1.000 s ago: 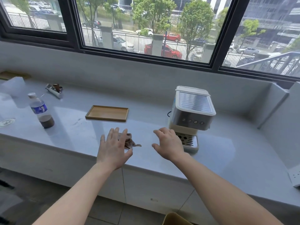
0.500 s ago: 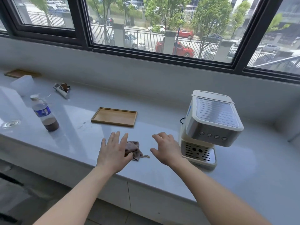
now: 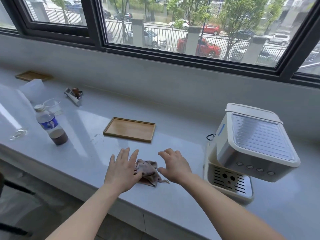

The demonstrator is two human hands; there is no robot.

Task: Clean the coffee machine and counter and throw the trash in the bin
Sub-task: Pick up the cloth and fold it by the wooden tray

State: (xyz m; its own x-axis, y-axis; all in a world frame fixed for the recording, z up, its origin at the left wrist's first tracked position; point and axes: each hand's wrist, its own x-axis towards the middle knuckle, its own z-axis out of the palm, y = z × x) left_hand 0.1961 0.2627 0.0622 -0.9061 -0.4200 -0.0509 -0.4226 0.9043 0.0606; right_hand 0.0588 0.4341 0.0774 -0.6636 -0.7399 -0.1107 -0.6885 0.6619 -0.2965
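A crumpled grey-brown cloth (image 3: pixel 148 170) lies on the pale counter (image 3: pixel 173 201) near its front edge. My left hand (image 3: pixel 123 170) hovers flat over the cloth's left side, fingers spread, its thumb against the cloth. My right hand (image 3: pixel 174 166) is just right of the cloth, fingers apart and slightly curled, holding nothing. The cream and steel coffee machine (image 3: pixel 249 149) stands to the right, its drip tray (image 3: pixel 230 183) facing me. The bin is out of sight.
A shallow wooden tray (image 3: pixel 129 129) lies behind the hands. At the left stand a plastic bottle (image 3: pixel 51 125) with brown liquid, a clear cup (image 3: pixel 52 105), and a portafilter with a tamper (image 3: pixel 74 95). Small coffee specks (image 3: pixel 96 137) mark the counter.
My view has shifted left and closer, so the machine sits further right. Both hands have stayed around the cloth; the left hand has come down closer onto it.
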